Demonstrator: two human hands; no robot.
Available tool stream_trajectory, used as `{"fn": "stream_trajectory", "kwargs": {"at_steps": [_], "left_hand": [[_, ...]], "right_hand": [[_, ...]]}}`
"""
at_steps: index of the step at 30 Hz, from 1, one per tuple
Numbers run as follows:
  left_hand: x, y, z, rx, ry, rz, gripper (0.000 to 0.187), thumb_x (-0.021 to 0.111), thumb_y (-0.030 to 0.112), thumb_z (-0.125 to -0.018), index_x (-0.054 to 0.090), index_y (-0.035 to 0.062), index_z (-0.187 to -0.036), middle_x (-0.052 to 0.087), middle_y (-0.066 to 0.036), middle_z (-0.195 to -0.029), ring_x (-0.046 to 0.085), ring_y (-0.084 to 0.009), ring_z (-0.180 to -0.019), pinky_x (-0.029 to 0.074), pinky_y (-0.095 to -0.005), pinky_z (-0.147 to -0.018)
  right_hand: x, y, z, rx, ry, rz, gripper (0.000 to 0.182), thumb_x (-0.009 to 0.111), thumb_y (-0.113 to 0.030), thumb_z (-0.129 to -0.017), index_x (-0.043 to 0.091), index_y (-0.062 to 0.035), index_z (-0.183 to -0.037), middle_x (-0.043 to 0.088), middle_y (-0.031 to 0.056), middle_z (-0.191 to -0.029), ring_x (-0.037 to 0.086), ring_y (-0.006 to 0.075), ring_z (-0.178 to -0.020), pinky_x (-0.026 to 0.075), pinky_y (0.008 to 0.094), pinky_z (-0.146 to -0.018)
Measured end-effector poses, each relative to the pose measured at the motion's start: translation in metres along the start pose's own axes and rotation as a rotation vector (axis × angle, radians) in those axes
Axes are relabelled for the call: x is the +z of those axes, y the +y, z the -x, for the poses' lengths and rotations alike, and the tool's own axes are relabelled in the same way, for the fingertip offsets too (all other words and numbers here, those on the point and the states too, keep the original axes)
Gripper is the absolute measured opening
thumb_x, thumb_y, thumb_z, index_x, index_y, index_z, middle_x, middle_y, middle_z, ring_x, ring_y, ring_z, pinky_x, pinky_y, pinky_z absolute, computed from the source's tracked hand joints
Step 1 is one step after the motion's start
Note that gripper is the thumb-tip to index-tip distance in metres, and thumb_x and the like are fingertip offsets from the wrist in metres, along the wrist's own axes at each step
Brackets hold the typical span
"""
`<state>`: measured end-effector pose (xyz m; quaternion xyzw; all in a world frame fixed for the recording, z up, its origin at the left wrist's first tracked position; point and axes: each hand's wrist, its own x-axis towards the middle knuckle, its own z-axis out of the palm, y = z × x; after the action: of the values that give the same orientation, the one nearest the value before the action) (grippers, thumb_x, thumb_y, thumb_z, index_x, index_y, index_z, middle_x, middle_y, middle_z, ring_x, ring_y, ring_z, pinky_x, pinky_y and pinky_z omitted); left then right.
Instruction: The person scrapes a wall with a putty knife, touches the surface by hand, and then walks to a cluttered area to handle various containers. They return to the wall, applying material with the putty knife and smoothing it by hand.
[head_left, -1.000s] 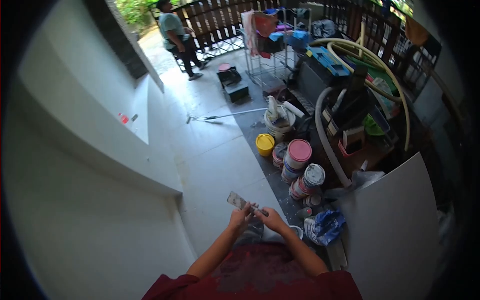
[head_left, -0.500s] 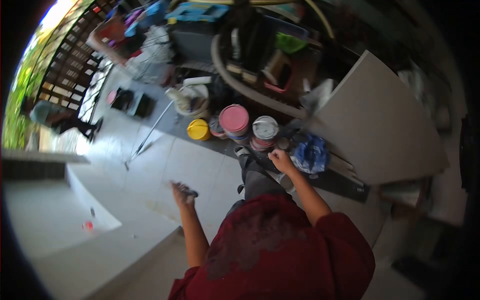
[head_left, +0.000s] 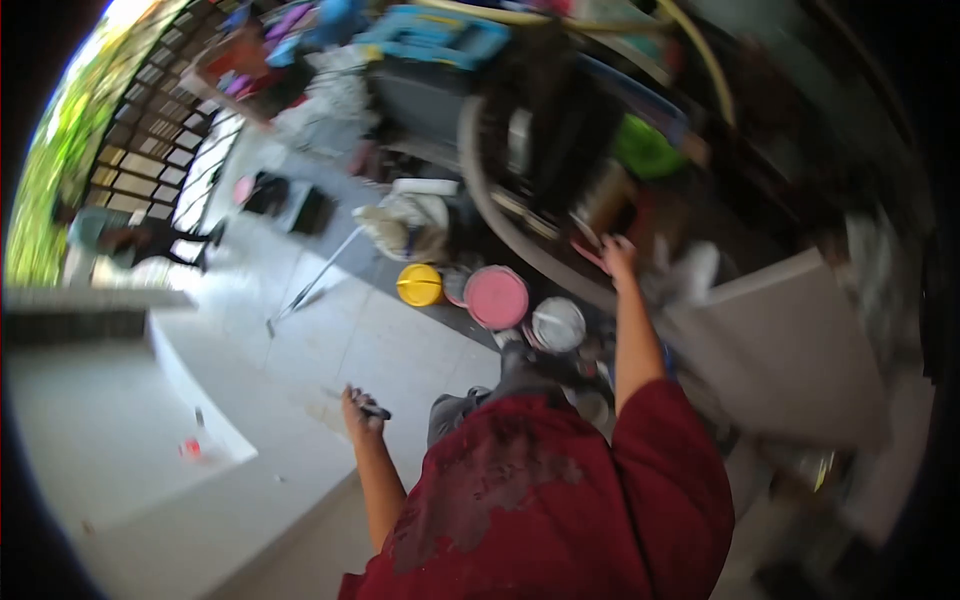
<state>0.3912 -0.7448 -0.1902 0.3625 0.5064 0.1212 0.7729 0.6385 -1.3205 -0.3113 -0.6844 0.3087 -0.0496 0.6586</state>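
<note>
Low on the left, over the pale tiled floor, my left hand is closed around a small dark object; its kind is too blurred to name. My right hand reaches forward to the cluttered surface, fingertips right at the edge of a red tray-like thing. Motion smears those fingers. Just beyond it stands a light brown box-like thing. A bright green item lies farther back.
Around my feet stand a pink-lidded bucket, a white-lidded bucket and a yellow bucket. A large grey board leans at right. A long-handled tool lies across the floor. Another person is at far left.
My right hand has moved forward from above the buckets to the red thing on the cluttered surface. My left hand keeps its dark object, slightly lower. The view has shifted.
</note>
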Motion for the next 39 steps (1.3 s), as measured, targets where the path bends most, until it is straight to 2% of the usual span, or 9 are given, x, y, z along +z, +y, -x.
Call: {"fn": "stream_trajectory", "kwargs": {"at_steps": [1, 2, 4, 6, 7, 11, 16, 28, 39], "left_hand": [[0.013, -0.006, 0.013, 0.023, -0.018, 0.038, 0.028, 0.068, 0.032, -0.091, 0.051, 0.0130, -0.081, 0.045, 0.003, -0.062, 0.045, -0.0083, -0.053, 0.039, -0.0229, -0.049], [0.012, -0.014, 0.006, -0.003, 0.022, 0.109, 0.024, 0.067, 0.029, -0.092, 0.053, 0.0126, -0.082, 0.048, 0.002, -0.064, 0.047, -0.0087, -0.055, 0.040, -0.0233, -0.050], [0.017, -0.022, 0.010, 0.031, 0.048, 0.120, 0.018, 0.065, 0.023, -0.094, 0.055, 0.0100, -0.086, 0.051, -0.002, -0.069, 0.049, -0.0117, -0.056, 0.045, -0.0250, -0.053], [0.025, -0.021, 0.011, -0.018, 0.126, 0.188, 0.016, 0.068, 0.017, -0.090, 0.054, 0.0102, -0.086, 0.053, -0.003, -0.069, 0.048, -0.0132, -0.052, 0.045, -0.0270, -0.050], [0.019, -0.024, 0.001, -0.034, 0.082, 0.249, 0.017, 0.068, 0.016, -0.089, 0.053, 0.0110, -0.083, 0.053, -0.003, -0.069, 0.047, -0.0137, -0.051, 0.044, -0.0274, -0.048], [0.042, -0.019, 0.007, -0.043, 0.158, 0.247, 0.017, 0.066, 0.015, -0.090, 0.050, 0.0109, -0.088, 0.050, -0.001, -0.068, 0.047, -0.0130, -0.054, 0.042, -0.0273, -0.049], [0.047, -0.028, 0.002, -0.024, 0.203, 0.266, 0.018, 0.065, 0.015, -0.090, 0.048, 0.0099, -0.093, 0.049, -0.001, -0.070, 0.046, -0.0128, -0.056, 0.042, -0.0289, -0.050], [0.101, -0.010, -0.009, -0.026, 0.169, 0.136, 0.022, 0.068, 0.018, -0.088, 0.050, 0.0092, -0.096, 0.052, -0.003, -0.075, 0.049, -0.0138, -0.059, 0.045, -0.0300, -0.052], [0.115, -0.006, -0.027, -0.008, 0.158, 0.074, 0.023, 0.069, 0.017, -0.087, 0.052, 0.0065, -0.099, 0.052, -0.006, -0.083, 0.051, -0.0166, -0.061, 0.046, -0.0316, -0.051]], "right_hand": [[-0.006, 0.013, -0.028, 0.096, -0.066, -0.012, 0.025, 0.070, -0.032, -0.090, 0.061, -0.0093, -0.086, 0.050, -0.0007, -0.062, 0.048, 0.0126, -0.051, 0.041, 0.0311, -0.045], [0.001, -0.002, -0.034, 0.237, 0.008, 0.081, 0.031, 0.070, -0.038, -0.089, 0.058, -0.0101, -0.084, 0.050, 0.0001, -0.064, 0.050, 0.0140, -0.055, 0.042, 0.0330, -0.047], [0.004, 0.034, -0.078, 0.317, 0.046, 0.012, 0.033, 0.068, -0.043, -0.090, 0.060, -0.0112, -0.092, 0.054, 0.0017, -0.068, 0.052, 0.0147, -0.053, 0.041, 0.0303, -0.042], [-0.006, 0.035, -0.093, 0.459, -0.227, -0.104, 0.039, 0.063, -0.045, -0.092, 0.062, -0.0088, -0.108, 0.056, 0.0021, -0.058, 0.051, 0.0146, -0.038, 0.035, 0.0280, -0.032], [0.047, 0.013, -0.102, 0.437, -0.294, -0.098, 0.039, 0.063, -0.045, -0.092, 0.062, -0.0088, -0.108, 0.056, 0.0021, -0.058, 0.051, 0.0146, -0.038, 0.035, 0.0280, -0.032], [0.056, 0.033, -0.105, 0.345, -0.412, -0.024, 0.039, 0.063, -0.045, -0.092, 0.062, -0.0096, -0.109, 0.055, 0.0020, -0.057, 0.050, 0.0146, -0.038, 0.035, 0.0279, -0.032], [0.105, 0.009, -0.088, 0.282, -0.460, 0.108, 0.039, 0.063, -0.045, -0.093, 0.061, -0.0106, -0.110, 0.055, 0.0019, -0.057, 0.050, 0.0146, -0.038, 0.036, 0.0277, -0.032], [0.168, -0.025, -0.033, 0.201, -0.418, 0.303, 0.039, 0.062, -0.046, -0.093, 0.059, -0.0129, -0.113, 0.054, 0.0017, -0.055, 0.049, 0.0145, -0.037, 0.036, 0.0274, -0.032], [0.203, -0.046, 0.022, 0.110, -0.371, 0.406, 0.039, 0.061, -0.047, -0.093, 0.058, -0.0150, -0.116, 0.053, 0.0015, -0.053, 0.048, 0.0145, -0.036, 0.036, 0.0271, -0.032]]}}
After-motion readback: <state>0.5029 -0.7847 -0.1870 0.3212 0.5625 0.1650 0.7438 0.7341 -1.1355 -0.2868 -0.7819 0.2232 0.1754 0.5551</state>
